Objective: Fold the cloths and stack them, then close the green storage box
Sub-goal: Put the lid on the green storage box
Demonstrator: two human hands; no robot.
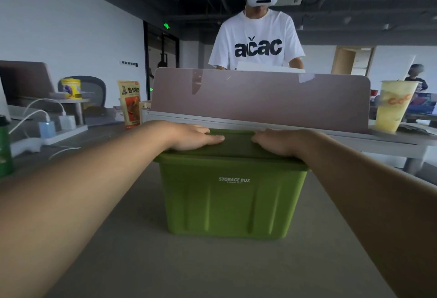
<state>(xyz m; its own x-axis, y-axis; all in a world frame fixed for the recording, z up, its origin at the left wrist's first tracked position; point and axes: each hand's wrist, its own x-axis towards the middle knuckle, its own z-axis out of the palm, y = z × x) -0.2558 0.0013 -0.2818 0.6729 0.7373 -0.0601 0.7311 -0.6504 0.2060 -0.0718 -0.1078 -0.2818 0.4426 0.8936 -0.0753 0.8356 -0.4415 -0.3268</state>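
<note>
The green storage box (233, 200) stands on the grey table (212, 271) straight ahead, its white "STORAGE BOX" label facing me. A dark green lid (237, 146) lies flat on top of it. My left hand (192, 138) lies palm down on the left part of the lid, fingers straight and pointing right. Flat on the lid's right part is my right hand (275, 141), fingers pointing left. No cloths are visible; the box's inside is hidden by the lid.
A pinkish desk divider (260, 99) rises just behind the box, and a person in a white T-shirt (256, 42) stands beyond it. A yellow drink cup (392, 106) stands at the right, a snack bag (131, 103) and power strip (63, 132) at the left.
</note>
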